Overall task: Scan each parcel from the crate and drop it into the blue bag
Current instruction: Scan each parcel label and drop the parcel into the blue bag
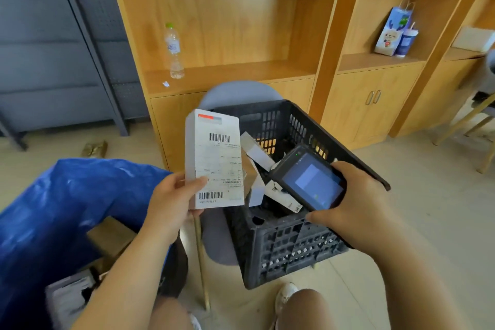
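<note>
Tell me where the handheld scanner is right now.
In the head view, the handheld scanner is right of centre, held in the right hand above the black crate, beside the white parcel.

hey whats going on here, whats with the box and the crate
A person is scanning parcels. Their left hand holds up a white parcel with its label and barcodes facing them, while the right hand holds a handheld scanner, screen lit, beside it. More parcels lie in the black crate, which sits on a grey chair. The open blue bag on the left already has parcels in it.
</note>
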Demonstrator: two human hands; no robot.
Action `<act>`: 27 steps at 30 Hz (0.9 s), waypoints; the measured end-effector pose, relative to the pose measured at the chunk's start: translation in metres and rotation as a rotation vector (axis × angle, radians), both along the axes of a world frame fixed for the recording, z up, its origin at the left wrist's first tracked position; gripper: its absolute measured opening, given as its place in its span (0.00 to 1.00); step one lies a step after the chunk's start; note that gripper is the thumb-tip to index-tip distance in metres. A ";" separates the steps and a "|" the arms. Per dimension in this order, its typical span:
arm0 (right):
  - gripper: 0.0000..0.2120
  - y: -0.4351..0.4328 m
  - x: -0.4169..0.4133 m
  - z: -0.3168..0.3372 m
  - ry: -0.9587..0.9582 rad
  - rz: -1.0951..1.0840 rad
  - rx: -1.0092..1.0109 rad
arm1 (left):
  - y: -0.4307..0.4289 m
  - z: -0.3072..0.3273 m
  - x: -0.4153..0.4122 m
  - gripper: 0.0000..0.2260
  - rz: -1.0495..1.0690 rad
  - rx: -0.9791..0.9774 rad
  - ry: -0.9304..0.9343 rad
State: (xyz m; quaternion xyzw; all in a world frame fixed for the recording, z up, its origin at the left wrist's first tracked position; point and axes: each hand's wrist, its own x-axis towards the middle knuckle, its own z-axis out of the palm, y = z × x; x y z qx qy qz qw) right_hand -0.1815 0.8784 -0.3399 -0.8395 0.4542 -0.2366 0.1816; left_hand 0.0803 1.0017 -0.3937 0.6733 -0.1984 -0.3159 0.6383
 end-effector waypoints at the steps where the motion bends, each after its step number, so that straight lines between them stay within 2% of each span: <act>1: 0.40 0.002 0.002 0.001 0.012 0.015 0.003 | 0.002 -0.001 0.001 0.10 0.022 -0.023 -0.032; 5: 0.38 0.009 0.011 0.009 0.074 0.055 -0.033 | 0.008 -0.002 0.002 0.18 0.108 -0.069 -0.123; 12: 0.37 0.015 0.019 0.017 0.156 0.093 -0.056 | 0.013 -0.004 0.004 0.19 0.145 -0.057 -0.244; 18: 0.39 0.017 0.023 0.015 0.199 0.115 -0.080 | 0.016 -0.005 0.007 0.22 0.159 -0.062 -0.232; 22: 0.39 0.020 0.036 0.011 0.205 0.131 -0.100 | 0.026 -0.009 0.013 0.18 0.171 -0.089 -0.185; 27: 0.39 0.031 0.066 0.006 0.168 0.226 -0.116 | 0.063 -0.022 0.035 0.08 0.251 -0.079 -0.070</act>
